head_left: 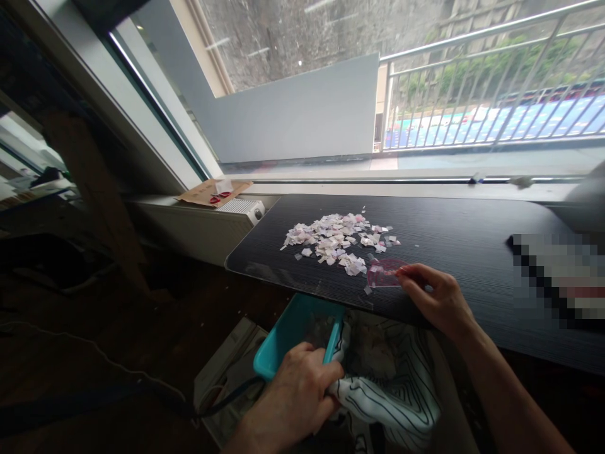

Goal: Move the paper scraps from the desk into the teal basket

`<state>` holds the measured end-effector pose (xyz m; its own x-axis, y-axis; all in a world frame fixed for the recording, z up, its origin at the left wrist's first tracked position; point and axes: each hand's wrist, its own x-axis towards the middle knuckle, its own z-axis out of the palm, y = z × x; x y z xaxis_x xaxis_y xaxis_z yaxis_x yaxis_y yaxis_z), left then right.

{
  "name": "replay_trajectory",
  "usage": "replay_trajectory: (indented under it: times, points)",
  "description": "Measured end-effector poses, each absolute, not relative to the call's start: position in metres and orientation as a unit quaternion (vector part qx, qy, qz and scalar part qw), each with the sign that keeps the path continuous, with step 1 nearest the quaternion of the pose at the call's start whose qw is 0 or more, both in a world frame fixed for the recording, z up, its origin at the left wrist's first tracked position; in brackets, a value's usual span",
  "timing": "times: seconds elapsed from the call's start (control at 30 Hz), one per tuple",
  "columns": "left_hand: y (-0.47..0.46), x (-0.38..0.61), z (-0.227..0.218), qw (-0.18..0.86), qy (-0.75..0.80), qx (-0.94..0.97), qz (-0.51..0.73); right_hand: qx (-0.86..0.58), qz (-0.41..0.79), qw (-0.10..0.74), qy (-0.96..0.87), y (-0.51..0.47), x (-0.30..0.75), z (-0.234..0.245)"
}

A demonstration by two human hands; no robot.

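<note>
Head view, from the left: a brown cardboard sheet with red-handled scissors lies by the window, apart from the work. Next comes the teal bin, below the surface at its near edge; grey matter shows inside, too dim to identify. The left hand is curled around the bin's near rim and seems to grip the edge of the patterned bag as well. Paper scraps lie in a loose heap on the surface, with strays around it. By the look of it, most of this heap remains to be cleared, so the work seems at an early stage; how much has been collected cannot be told. At the heap's near right corner, the right hand pinches a translucent pink sheet, low against the surface, with a few scraps at its edge.
</note>
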<state>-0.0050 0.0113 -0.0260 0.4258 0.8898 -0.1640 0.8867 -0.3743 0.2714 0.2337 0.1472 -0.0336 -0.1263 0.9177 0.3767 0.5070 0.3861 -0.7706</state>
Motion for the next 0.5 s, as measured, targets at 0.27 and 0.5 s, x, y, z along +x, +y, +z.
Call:
replay_trajectory:
  times: [0.27, 0.5]
  points:
    - [0.0126, -0.0050, -0.0245, 0.156, 0.543, 0.825, 0.003, -0.519, 0.232, 0.427, -0.703, 0.1488, 0.2344, -0.0382]
    - [0.0152, -0.0053, -0.0211, 0.160, 0.543, 0.824, -0.003, -0.500, 0.230, 0.447, -0.705, 0.1494, 0.2328, -0.0383]
